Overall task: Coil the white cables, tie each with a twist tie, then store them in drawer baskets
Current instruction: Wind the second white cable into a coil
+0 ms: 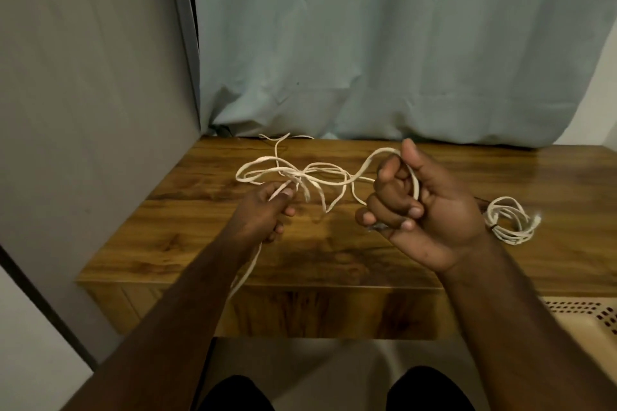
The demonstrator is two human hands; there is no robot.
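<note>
A loose white cable (320, 177) lies tangled in loops on the wooden table top (187, 243). My left hand (267, 210) pinches one strand of it between thumb and fingers; the strand runs down past my left wrist and off the front edge. My right hand (420, 207) is raised above the table, fingers curled around another loop of the same cable that passes over my index finger. A second white cable (509, 220), coiled and bound with a dark tie, rests on the table just right of my right wrist.
A grey panel (100, 93) stands along the table's left side. A pale blue curtain (384, 43) hangs behind it. A perforated beige basket rim (587, 314) shows at lower right, below the table edge. My dark-clothed knees are at the bottom.
</note>
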